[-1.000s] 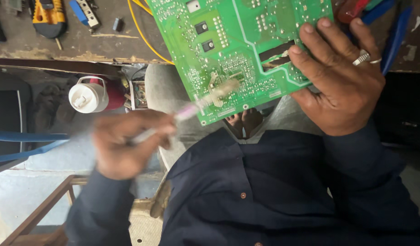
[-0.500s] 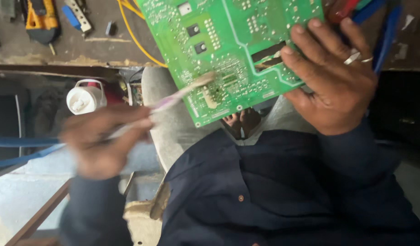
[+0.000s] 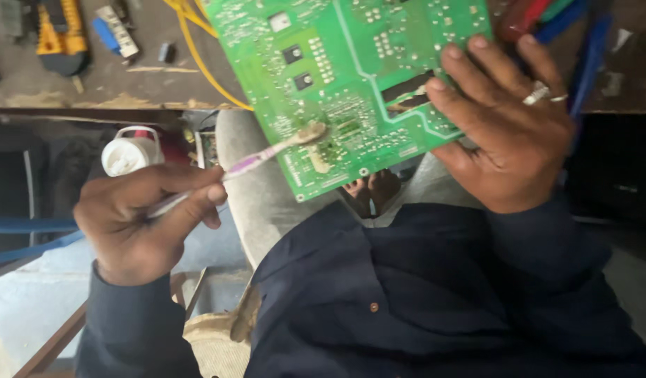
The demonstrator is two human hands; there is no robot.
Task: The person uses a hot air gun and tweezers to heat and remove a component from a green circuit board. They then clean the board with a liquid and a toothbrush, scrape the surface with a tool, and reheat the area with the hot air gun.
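- L hand [image 3: 137, 217]: closed in a pinch grip, thumb + fingers wrapped on the handle end of a toothbrush [image 3: 260, 157]. It sits near-left in the scene, low and apart from the board.
- R hand [image 3: 508, 133]: fingers spread and curled over the right edge of a green circuit board [image 3: 351, 77], thumb pressed on its face, rings [image 3: 536, 94] on two fingers. Firm hold, hand mostly shut round the edge.
- Board is held up over the lap, tilted, solder side facing the cam. Its far edge overlaps the workbench [image 3: 92, 84].
- Key relation: the brush's long axis runs from near-left up to far-right. Its bristle head [image 3: 310, 133] touches the board's lower-middle area, w/ a pale smear just beside it.
- R hand is on the board itself. L hand reaches it only via the brush length.
- Around: white bottle [image 3: 130, 150] just far of the L hand, yellow cable [image 3: 197, 56] and yellow tool [image 3: 60, 35] on the bench, far-left.
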